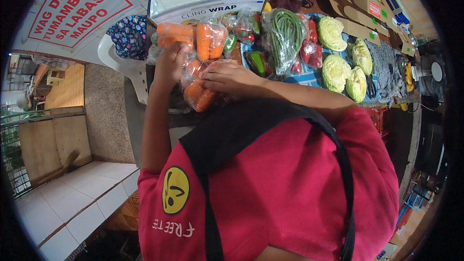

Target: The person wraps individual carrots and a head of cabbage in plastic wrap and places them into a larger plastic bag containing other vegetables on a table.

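Note:
A bundle of carrots [201, 98] in clear plastic film lies before me at the near edge of the worktop. My left hand [173, 59] is at its left, with thumb and fingers closed on the crinkled film. From the right, my right hand [230, 77] rests over the bundle, fingers curled across its top. Partly behind my left hand is a wrapped pack of carrots [175, 30]. Another wrapped pack of upright carrots [211, 40] stands just beyond both hands. The lower right side of the bundle is hidden under my hand and wrist.
A cling wrap box [206, 9] stands behind the carrots. To the right are bagged long beans [284, 36], wrapped red peppers [311, 52], a green pepper [256, 63] and several cabbages [335, 73] on a blue cloth [301, 78]. A white plastic chair [119, 58] borders the left side.

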Motion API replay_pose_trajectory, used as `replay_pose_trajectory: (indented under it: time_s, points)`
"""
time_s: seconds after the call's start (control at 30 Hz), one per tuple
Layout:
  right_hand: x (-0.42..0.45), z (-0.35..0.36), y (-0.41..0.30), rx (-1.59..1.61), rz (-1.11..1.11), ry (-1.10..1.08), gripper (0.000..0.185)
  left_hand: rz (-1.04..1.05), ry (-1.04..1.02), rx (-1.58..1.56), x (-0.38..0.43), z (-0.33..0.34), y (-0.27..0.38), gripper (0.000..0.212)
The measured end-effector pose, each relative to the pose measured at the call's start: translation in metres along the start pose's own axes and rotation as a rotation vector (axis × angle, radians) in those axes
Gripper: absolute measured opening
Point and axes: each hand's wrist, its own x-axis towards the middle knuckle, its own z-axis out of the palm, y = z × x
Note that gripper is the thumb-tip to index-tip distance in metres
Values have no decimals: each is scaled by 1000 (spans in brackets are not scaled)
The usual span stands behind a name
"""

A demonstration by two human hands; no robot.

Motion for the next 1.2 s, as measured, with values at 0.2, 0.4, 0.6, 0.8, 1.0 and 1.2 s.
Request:
replay_pose_trajectory:
  time_s: [0.2, 0.4, 0.6, 0.8, 1.0, 1.2]
  points:
    - [27, -12, -11, 36, 146, -327, 41, 48, -24, 26, -9, -12, 14, 21]
    - [46, -12, -6, -23, 134, -408, 39, -41, -84, -54, -18, -17, 25, 20]
    - [46, -10, -1, 70, 138, -327, 40, -140, 74, -84, -33, -3, 27, 20]
    - [42, -28, -18, 151, 233, -251, 30, -25, 180, 111, -57, 3, 42, 17]
    - [31, -28, -25, 196, 216, -181, 27, 305, 193, 190, -76, 4, 38, 12]
    - [19, -21, -24, 165, 100, -126, 27, 114, -123, -4, -75, -30, 52, 15]
